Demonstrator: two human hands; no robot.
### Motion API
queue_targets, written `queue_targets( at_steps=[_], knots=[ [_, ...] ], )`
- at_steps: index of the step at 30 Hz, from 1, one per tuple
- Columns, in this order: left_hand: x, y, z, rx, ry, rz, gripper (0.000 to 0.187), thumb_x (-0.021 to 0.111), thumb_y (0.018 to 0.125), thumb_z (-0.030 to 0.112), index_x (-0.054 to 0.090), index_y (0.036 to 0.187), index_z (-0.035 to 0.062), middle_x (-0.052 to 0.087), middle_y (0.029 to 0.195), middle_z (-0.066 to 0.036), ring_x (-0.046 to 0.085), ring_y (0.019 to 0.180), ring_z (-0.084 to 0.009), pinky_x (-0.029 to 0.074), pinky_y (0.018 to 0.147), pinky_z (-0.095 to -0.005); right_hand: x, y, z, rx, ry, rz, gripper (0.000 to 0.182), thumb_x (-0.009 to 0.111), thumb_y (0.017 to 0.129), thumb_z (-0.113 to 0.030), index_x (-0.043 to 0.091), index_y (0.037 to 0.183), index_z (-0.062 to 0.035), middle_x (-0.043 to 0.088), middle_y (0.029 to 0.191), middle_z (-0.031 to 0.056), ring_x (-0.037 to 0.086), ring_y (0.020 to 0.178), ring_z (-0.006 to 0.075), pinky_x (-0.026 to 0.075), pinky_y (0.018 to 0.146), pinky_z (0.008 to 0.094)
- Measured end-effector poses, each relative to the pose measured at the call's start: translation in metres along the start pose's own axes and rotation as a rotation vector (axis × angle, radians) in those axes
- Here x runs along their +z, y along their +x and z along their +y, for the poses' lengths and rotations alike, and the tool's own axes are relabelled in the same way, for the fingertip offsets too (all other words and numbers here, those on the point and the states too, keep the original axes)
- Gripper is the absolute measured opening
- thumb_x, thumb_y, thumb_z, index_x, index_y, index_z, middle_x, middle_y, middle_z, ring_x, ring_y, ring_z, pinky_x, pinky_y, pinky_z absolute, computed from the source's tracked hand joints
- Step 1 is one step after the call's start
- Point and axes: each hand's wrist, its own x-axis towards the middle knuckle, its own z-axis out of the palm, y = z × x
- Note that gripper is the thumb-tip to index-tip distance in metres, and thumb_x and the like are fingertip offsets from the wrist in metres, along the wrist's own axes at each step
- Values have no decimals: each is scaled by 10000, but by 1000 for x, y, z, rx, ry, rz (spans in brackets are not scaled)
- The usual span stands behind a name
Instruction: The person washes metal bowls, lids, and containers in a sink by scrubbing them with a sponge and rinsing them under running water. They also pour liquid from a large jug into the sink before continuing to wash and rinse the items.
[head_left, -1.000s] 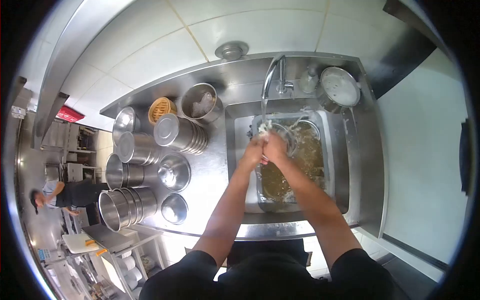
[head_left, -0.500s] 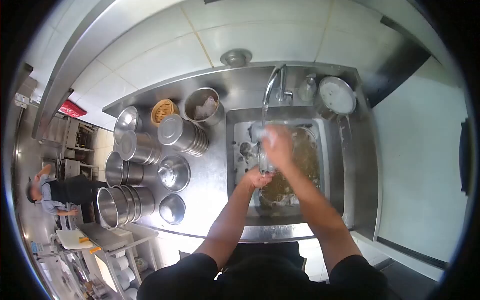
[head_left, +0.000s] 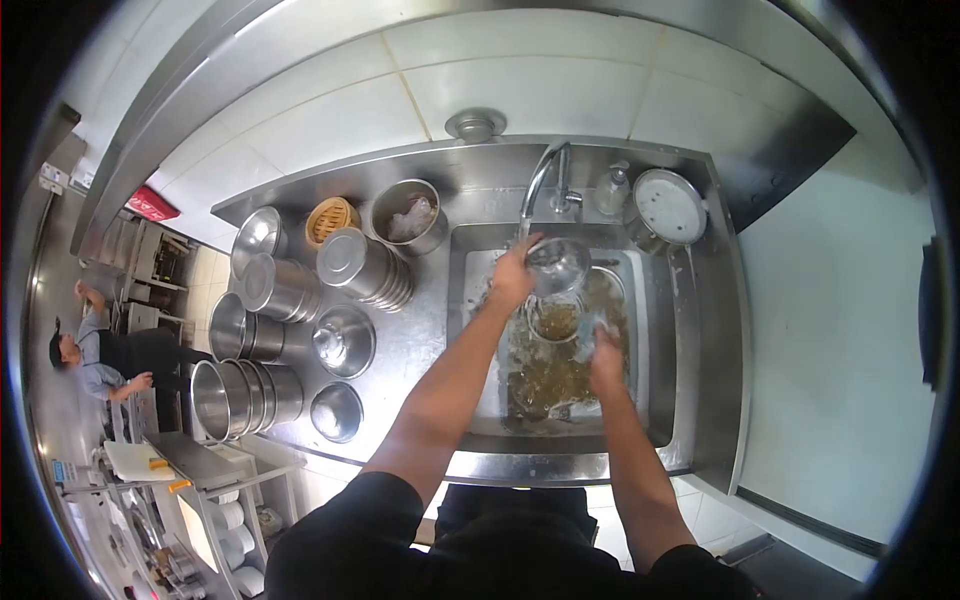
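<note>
Under the tap (head_left: 540,180), my left hand (head_left: 512,276) grips the rim of a small metal bowl (head_left: 560,266), its shiny inside facing up. My right hand (head_left: 605,362) is lower and to the right, over the water, closed on a pale blue-green scrubbing cloth (head_left: 586,346) that is smeared by motion. Both hands are over the steel sink (head_left: 658,400), which holds a tub of cloudy brownish water (head_left: 545,385) with suds. A round metal rim shows in the water between my hands.
Left of the sink stand stacked steel pots (head_left: 250,400), lidded containers (head_left: 362,268), loose metal bowls (head_left: 343,340), a bamboo steamer (head_left: 330,220) and a pot holding a plastic bag (head_left: 408,215). A soap bottle (head_left: 613,190) and sudsy pot (head_left: 668,208) sit behind. A person (head_left: 130,360) stands far left.
My left hand has risen toward the tap with the bowl. The right hand has come away from the tap, down and right, with the cloth. The far person has shifted posture.
</note>
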Motion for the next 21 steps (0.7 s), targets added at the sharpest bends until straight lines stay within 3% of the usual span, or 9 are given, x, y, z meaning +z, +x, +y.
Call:
queue_targets(
  at_steps=[1, 4, 7, 9, 12, 13, 16, 19, 21],
  knots=[
    [3, 6, 5, 5, 54, 13, 432, 512, 852, -18, 601, 1273, 25, 701, 1148, -236, 679, 1066, -402, 532, 908, -457, -17, 5, 9, 14, 46, 4, 436, 538, 1038, -295, 485, 1407, -70, 612, 1255, 102, 614, 1099, 227, 491, 933, 388],
    [-2, 5, -20, -877, -533, -20, 415, 575, 851, 2, 605, 1265, -1, 711, 1123, -176, 674, 1049, -372, 533, 876, -463, -55, 1, 20, -31, -98, -2, 446, 550, 1030, -273, 483, 1402, -38, 623, 1221, 104, 623, 1086, 225, 500, 918, 381],
    [4, -42, -75, -1068, -1286, 135, 384, 637, 888, 94, 614, 1250, -32, 684, 1148, -143, 650, 1024, -328, 521, 839, -463, -71, -20, 15, 22, -65, 4, 454, 563, 1021, -260, 483, 1386, -2, 624, 1211, 111, 628, 1076, 235, 530, 865, 398],
    [10, -68, -109, -596, -631, -59, 395, 647, 921, 166, 617, 1265, -24, 665, 1193, -153, 636, 1035, -298, 510, 838, -447, -71, -41, 1, 71, 1, -5, 476, 571, 1018, -260, 476, 1389, 23, 620, 1228, 118, 622, 1101, 242, 533, 868, 395],
    [21, -36, -80, -761, -680, -44, 367, 618, 972, 196, 607, 1318, 73, 693, 1058, -104, 640, 913, -220, 520, 804, -387, -82, -37, 27, 63, -66, 64, 510, 581, 1015, -261, 464, 1406, 45, 604, 1272, 129, 608, 1148, 246, 522, 903, 375],
    [15, -25, -53, -660, -574, -78, 388, 592, 994, 236, 596, 1367, 125, 693, 1049, -101, 636, 897, -196, 521, 821, -384, -90, -27, 39, 44, -123, 83, 522, 584, 1015, -261, 460, 1414, 51, 597, 1289, 134, 603, 1164, 246, 515, 920, 366],
    [-13, -16, 12, -631, -91, -96, 346, 565, 979, 181, 594, 1315, 106, 663, 1197, -183, 659, 1064, -312, 522, 887, -436, -100, -22, 38, -28, -340, -71, 583, 589, 1015, -276, 419, 1460, 59, 563, 1350, 144, 568, 1232, 258, 451, 1017, 358],
    [-47, -54, 32, -346, 345, -80, 610, 599, 861, 14, 474, 1446, 136, 563, 1358, -213, 614, 1145, -401, 514, 967, -467, -79, -47, 9, -68, -311, -46, 616, 589, 1015, -284, 393, 1490, 55, 530, 1405, 157, 535, 1278, 266, 401, 1076, 365],
    [-94, -95, 54, -263, 304, 11, 627, 600, 811, -35, 498, 1405, 137, 534, 1391, -181, 586, 1200, -399, 509, 985, -484, -80, -47, 5, -123, -366, -41, 477, 565, 1027, -286, 505, 1364, 46, 571, 1298, 140, 548, 1192, 247, 404, 1032, 362]
  ],
)
